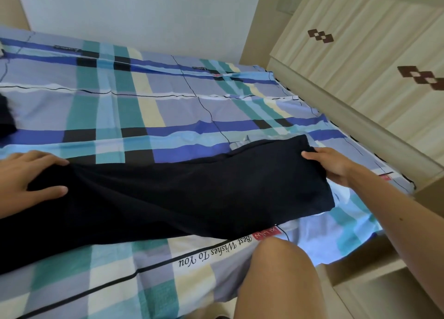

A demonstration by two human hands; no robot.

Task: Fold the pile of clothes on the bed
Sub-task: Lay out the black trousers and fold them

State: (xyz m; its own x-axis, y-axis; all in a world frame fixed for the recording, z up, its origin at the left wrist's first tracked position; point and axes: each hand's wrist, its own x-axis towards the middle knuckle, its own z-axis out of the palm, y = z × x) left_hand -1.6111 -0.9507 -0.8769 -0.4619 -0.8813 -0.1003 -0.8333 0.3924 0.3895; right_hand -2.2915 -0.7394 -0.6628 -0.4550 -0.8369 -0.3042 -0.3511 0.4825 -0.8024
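A long dark navy garment lies stretched across the bed from the left edge of the view to the right. My left hand grips its left part, with the thumb on top of the cloth and the fingers spread over its upper edge. My right hand pinches the garment's right end at its top corner, fingers on the cloth. Another dark piece of clothing shows at the far left edge, mostly cut off.
The bed carries a blue, teal and cream checked sheet with printed lettering near the front. A cream headboard with brown diamond marks stands at the right. My bare knee rests at the bed's front edge. A pale wall is behind.
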